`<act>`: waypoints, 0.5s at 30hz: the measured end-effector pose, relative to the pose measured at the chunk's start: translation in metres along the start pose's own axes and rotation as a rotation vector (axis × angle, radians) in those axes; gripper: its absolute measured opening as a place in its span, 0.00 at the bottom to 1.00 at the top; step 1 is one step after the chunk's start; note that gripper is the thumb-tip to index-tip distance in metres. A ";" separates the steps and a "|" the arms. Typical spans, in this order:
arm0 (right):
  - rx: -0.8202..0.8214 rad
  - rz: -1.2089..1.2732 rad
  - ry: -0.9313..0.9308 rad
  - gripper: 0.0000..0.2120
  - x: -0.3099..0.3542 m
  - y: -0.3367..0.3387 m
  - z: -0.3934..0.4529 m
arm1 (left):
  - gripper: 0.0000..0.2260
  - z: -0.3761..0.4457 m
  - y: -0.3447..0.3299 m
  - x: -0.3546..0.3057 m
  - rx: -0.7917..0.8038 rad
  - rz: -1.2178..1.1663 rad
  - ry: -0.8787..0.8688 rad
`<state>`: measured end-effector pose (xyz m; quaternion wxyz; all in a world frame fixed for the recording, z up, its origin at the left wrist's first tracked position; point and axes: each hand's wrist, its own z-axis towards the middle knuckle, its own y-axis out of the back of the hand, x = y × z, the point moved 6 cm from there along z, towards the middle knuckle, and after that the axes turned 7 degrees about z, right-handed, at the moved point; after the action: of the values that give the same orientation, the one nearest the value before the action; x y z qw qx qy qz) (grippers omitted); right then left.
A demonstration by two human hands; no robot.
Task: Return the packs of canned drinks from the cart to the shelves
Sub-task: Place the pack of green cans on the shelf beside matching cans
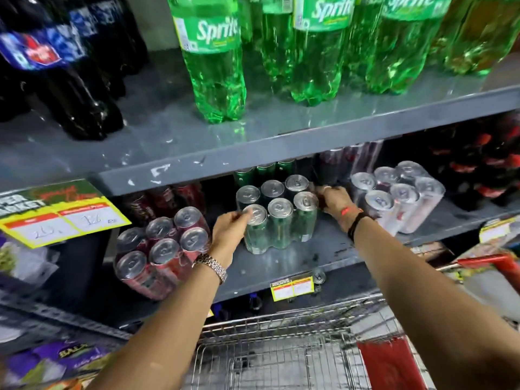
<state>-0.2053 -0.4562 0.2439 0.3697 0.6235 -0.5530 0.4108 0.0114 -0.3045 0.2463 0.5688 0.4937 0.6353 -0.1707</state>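
A shrink-wrapped pack of green cans (277, 218) stands on the grey lower shelf (318, 257), in the middle. My left hand (229, 229) grips its front left corner, and my right hand (333, 202) holds its back right side. A pack of red cans (160, 249) sits to the left on the same shelf, and a pack of pale cans (402, 195) to the right. More green cans (261, 171) stand behind the held pack. The wire cart (281, 358) is below my arms, and I see no packs in the part that shows.
The upper shelf (197, 142) carries green Sprite bottles (216, 60) and dark cola bottles (70, 80), overhanging the lower shelf. Yellow price tags (62, 220) hang at the left, and another tag (292, 287) is on the lower shelf's edge. Dark red-labelled bottles (478, 164) stand at the far right.
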 end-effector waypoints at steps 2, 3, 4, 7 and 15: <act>0.086 -0.028 -0.026 0.13 -0.004 0.004 -0.013 | 0.25 -0.005 -0.013 0.003 0.121 0.056 -0.018; 0.138 -0.089 -0.011 0.15 -0.009 0.006 -0.017 | 0.33 -0.005 -0.018 0.005 0.156 0.123 -0.026; 0.180 -0.172 0.030 0.17 -0.014 0.006 -0.021 | 0.39 -0.005 -0.022 0.007 0.165 0.195 -0.029; 0.328 -0.318 0.115 0.27 -0.030 -0.007 -0.034 | 0.40 -0.006 -0.024 0.014 0.084 0.344 -0.011; 0.200 -0.515 0.313 0.34 -0.032 -0.007 -0.037 | 0.38 -0.006 -0.017 0.005 -0.108 0.569 -0.087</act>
<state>-0.2036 -0.4088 0.2289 0.4790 0.7054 -0.2703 0.4471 -0.0053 -0.3056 0.2372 0.6462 0.6132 0.4543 0.0089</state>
